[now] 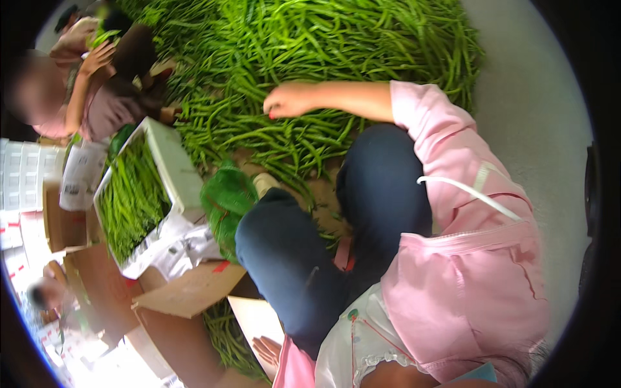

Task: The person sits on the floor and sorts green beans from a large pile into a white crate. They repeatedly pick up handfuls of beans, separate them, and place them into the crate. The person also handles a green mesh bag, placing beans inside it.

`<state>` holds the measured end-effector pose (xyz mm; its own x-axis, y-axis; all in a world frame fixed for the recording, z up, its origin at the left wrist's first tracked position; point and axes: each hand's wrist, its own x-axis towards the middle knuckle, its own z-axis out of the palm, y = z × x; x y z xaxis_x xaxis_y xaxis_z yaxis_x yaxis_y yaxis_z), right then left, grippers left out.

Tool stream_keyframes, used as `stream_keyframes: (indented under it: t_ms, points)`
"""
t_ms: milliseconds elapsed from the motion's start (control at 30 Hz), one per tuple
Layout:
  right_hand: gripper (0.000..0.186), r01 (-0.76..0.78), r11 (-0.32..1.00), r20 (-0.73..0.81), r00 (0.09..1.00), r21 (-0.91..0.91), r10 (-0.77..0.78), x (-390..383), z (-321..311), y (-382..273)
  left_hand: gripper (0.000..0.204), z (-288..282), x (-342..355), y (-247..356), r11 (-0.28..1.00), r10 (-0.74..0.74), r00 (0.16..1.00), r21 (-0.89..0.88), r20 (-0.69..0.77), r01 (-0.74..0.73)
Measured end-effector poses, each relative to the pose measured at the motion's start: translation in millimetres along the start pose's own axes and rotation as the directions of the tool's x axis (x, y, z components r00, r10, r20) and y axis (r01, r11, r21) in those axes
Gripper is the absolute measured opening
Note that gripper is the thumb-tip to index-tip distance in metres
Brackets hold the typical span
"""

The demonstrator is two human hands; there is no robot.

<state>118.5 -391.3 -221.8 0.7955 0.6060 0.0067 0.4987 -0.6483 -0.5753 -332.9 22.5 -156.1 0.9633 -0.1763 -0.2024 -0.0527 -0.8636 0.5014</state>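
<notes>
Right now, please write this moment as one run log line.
right hand: on green bean pile | left hand: on cardboard flap | white box: holds beans

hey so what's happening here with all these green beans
A person in a pink top sits by a big heap of long green pods spread on the floor. Their right hand reaches into the heap, fingers touching the pods. Their left hand rests low by a cardboard flap. A white box to the left is already filled with pods, and green netting lies beside it. Another person sits at the heap's far left edge.
</notes>
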Motion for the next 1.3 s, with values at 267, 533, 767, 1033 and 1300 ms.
stream_keyframes:
  t_ms: [267, 533, 767, 1033, 1300]
  points:
    - [0.023, -0.382, 0.918, 0.172, 0.916, 0.107, 0.362, -70.1, 74.2, 103.3, 0.045, -11.9, 61.3, -3.3, 0.993, -0.016, 1.000, -0.114, 0.020, 0.018]
    - [0.037, -0.312, 0.842, 0.067, 0.946, 0.441, 0.316, 10.6, 184.5, 112.6, 0.035, -39.5, 193.1, -24.7, 0.896, -0.359, 0.921, -0.223, 0.150, 0.385]
    - [0.032, -0.633, 0.773, 0.305, 0.746, 0.046, 0.592, 79.4, 245.5, 130.1, 0.029, -3.4, 401.3, 28.6, 0.658, -0.337, 0.907, -0.627, 0.252, 0.418]
    - [0.025, -0.327, 0.880, -0.338, 0.832, 0.344, 0.441, 19.9, 166.6, 71.4, 0.044, 115.0, 490.1, 20.3, 0.109, -0.195, 0.797, -0.795, 0.572, 0.597]
    - [0.020, 0.063, 0.969, -0.233, 0.972, 0.240, -0.005, 22.5, 216.8, 52.4, 0.033, 129.5, 494.3, -22.1, -0.435, -0.137, 0.913, -0.851, 0.385, 0.294]
